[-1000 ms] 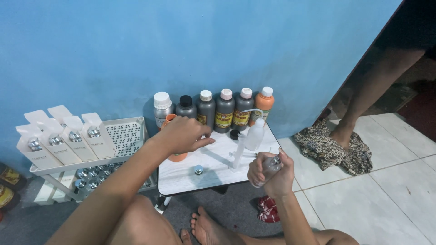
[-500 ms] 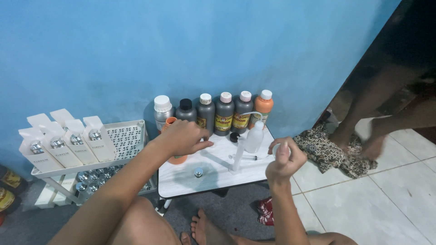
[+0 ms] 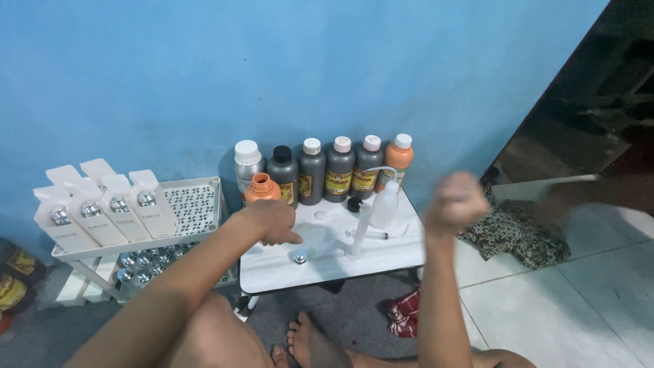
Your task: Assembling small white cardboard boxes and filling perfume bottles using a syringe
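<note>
My left hand (image 3: 272, 221) hovers over the small white table (image 3: 402, 255), fingers loosely curled, index finger out, holding nothing. Just below it a small silver cap (image 3: 300, 257) lies on the tabletop, and a small orange bottle (image 3: 261, 189) stands just behind it. My right hand (image 3: 456, 201) is raised off the table's right edge as a blurred fist; nothing shows in it. Between the hands stand a white squeeze bottle (image 3: 383, 204) with a thin tube and a syringe (image 3: 357, 232).
A row of capped bottles (image 3: 327, 170) lines the table's back edge against the blue wall. A white rack (image 3: 197, 204) with white boxes (image 3: 102, 211) stands at left. A patterned cloth (image 3: 511, 235) and a red checked cloth (image 3: 407, 313) lie on the floor. My bare feet (image 3: 306, 341) are below the table.
My right hand, which held a small bottle low by the table, has risen to the right as a fist. The other person's leg at the right has moved away into a blur.
</note>
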